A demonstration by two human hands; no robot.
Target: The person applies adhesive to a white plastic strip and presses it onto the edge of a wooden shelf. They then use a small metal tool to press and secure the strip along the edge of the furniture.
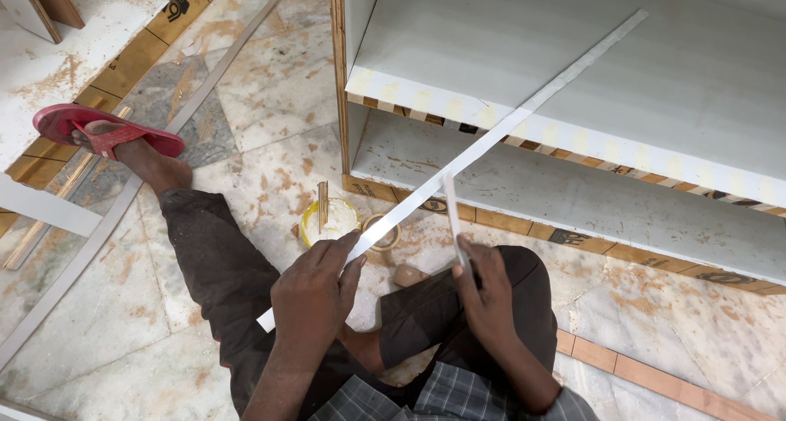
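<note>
I see my left hand (315, 286) clenched around a long, flat white edge-band strip (508, 122), my right hand (483, 286) pinching a thin pale blade (452, 212) against it.

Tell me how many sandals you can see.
1: a red sandal on the foot at the upper left, resting on the marble floor. The other foot is tucked under the legs, so a second one may be hidden.

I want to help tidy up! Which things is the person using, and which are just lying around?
Being used:
long white strip, in left hand
short white strip, in right hand

Lying around:
yellow tub with stick
tape roll
grey strip on floor
</note>
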